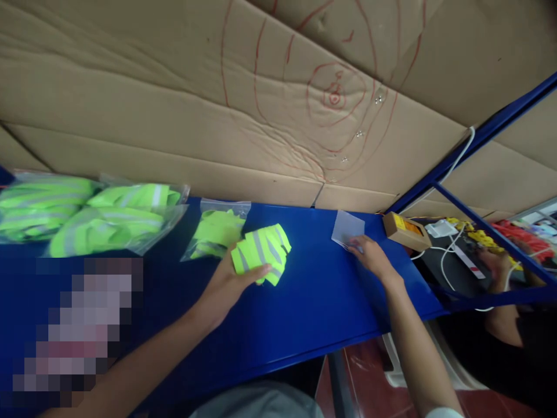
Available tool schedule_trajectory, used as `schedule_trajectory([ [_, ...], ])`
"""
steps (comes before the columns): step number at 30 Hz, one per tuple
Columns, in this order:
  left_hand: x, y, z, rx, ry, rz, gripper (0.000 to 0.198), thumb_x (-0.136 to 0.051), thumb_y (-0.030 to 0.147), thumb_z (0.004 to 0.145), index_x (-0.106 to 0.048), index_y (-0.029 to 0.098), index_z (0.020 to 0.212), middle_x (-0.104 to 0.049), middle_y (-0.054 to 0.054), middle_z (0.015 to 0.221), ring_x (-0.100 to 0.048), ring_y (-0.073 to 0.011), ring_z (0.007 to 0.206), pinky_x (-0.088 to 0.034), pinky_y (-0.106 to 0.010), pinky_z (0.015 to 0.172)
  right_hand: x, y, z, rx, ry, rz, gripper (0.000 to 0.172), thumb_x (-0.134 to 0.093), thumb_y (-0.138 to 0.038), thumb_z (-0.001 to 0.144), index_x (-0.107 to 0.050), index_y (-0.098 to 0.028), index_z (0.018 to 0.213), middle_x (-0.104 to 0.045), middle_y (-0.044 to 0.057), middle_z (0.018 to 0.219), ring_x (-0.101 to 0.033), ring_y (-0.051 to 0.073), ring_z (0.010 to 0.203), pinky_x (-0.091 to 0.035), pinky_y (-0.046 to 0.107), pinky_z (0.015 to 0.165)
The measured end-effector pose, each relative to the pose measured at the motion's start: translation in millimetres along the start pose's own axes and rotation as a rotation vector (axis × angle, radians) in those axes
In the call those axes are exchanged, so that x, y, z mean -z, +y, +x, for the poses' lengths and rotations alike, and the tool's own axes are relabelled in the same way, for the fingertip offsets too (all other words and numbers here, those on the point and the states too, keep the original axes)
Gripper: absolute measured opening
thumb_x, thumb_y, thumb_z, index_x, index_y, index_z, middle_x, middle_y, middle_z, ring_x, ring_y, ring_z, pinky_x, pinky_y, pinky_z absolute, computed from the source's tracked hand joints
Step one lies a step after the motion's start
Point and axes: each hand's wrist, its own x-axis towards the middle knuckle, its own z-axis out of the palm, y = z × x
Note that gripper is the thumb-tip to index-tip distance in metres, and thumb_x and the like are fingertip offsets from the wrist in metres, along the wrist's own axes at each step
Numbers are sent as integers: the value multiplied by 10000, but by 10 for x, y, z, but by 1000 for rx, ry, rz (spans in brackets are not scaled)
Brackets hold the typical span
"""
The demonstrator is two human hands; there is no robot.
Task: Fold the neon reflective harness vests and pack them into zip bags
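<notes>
My left hand (228, 278) is closed around a folded bundle of neon-yellow reflective strap (262, 251) with grey stripes, held above the blue table (304, 313). To the right, the fingers of my right hand (368, 255) pinch the lower edge of a clear plastic bag (347, 227), which looks flat. Just behind my left hand lies a zip bag with neon-yellow material (220, 226) inside. Farther left, larger clear bags (108, 226) hold more striped neon-yellow straps.
Cardboard (174, 104) with red rings drawn on it lines the back. An open cardboard box (407, 232) stands at the table's right end, by a blue metal frame (487, 223). Beyond it, another person's hand (496, 264) is near yellow and red items. A pixelated patch covers the lower left.
</notes>
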Motion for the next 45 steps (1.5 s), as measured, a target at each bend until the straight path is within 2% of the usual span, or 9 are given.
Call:
schedule_trajectory([
  [3,-143,-63,-18,77,-68,78,696,-958,391,671,-578,173,1212,-764,-66,1016,-708,-184,828,-539,-235,637,-152,-127,-35,-20,-22,46,221,-590,-327,944,-730,-167,884,-740,113,855,-683,217,825,-492,301,801],
  [7,-290,-106,32,153,-281,-16,720,-981,369,611,-611,161,1193,-782,-109,1016,-745,-253,863,-562,-292,679,-422,-703,-29,60,-111,245,213,-572,-311,912,-736,-175,922,-737,52,813,-656,183,735,-485,275,705],
  [9,-289,-141,88,170,-361,-81,750,-986,353,598,-624,149,1222,-779,-138,1082,-752,-291,950,-585,-341,768,-549,-971,-15,101,-172,384,167,-572,-239,842,-727,-176,852,-730,30,779,-658,178,728,-512,281,712],
  [12,-217,-188,145,147,-356,-91,705,-944,370,679,-625,128,1260,-763,-160,1147,-744,-300,1012,-578,-354,812,-705,-1191,-6,124,-249,581,132,-576,-210,750,-702,-184,782,-702,4,707,-657,182,692,-555,313,712],
  [17,-162,-144,113,139,-292,-9,655,-924,377,702,-627,117,1226,-775,-139,1053,-732,-232,861,-552,-275,660,-829,-1189,-40,65,-269,795,98,-629,-302,778,-637,-204,786,-663,-9,662,-640,170,616,-555,313,621],
  [21,-88,-59,146,130,-216,37,624,-921,368,706,-634,136,1209,-770,-113,993,-711,-201,779,-508,-217,533,-821,-1175,-79,16,-301,886,272,-683,-452,865,-586,-202,815,-651,-7,671,-623,143,585,-544,302,613],
  [26,68,9,247,229,-419,79,581,-896,401,738,-662,145,1204,-758,-100,939,-683,-180,710,-485,-191,458,-787,-1212,-104,-44,-305,964,438,-634,-623,926,-589,-192,868,-650,6,722,-607,123,611,-530,285,630],
  [40,70,51,230,437,-303,33,629,-918,352,631,-576,176,1129,-623,28,735,-482,-71,524,-332,-147,382,-729,-1184,-212,3,-313,884,238,-571,-427,1029,-606,-209,937,-630,-13,710,-631,122,636,-515,234,619],
  [45,17,95,205,438,-253,16,640,-908,355,648,-511,185,1120,-581,59,715,-412,-57,489,-314,-177,421,-731,-1156,-306,4,-166,793,128,-586,-324,1025,-663,-223,1043,-680,-1,785,-676,123,678,-563,212,638],
])
